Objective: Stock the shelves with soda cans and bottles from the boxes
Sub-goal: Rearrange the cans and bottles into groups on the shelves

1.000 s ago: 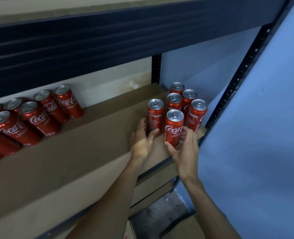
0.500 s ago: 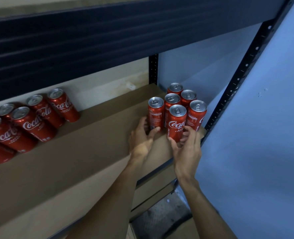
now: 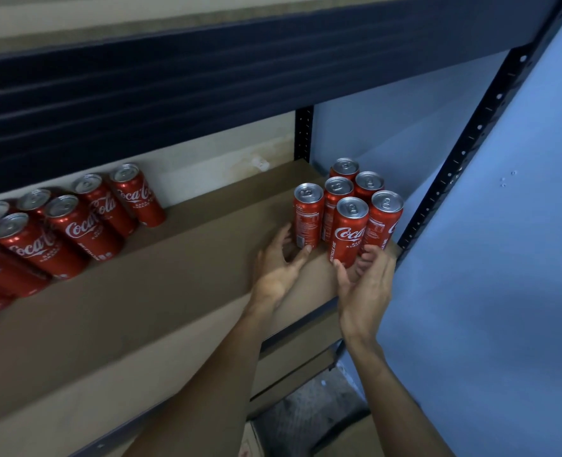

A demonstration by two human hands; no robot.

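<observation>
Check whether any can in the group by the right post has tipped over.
No, all six cans there stand upright on the shelf, tops facing up.

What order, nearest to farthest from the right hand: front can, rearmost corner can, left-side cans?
1. Front can, gripped at its base by the right hand.
2. Rearmost corner can, behind it, at the back.
3. Left-side cans, far left across the shelf.

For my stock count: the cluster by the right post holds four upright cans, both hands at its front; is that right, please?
Not four: the head view shows six cans there. The left hand and right hand are at its front.
</observation>
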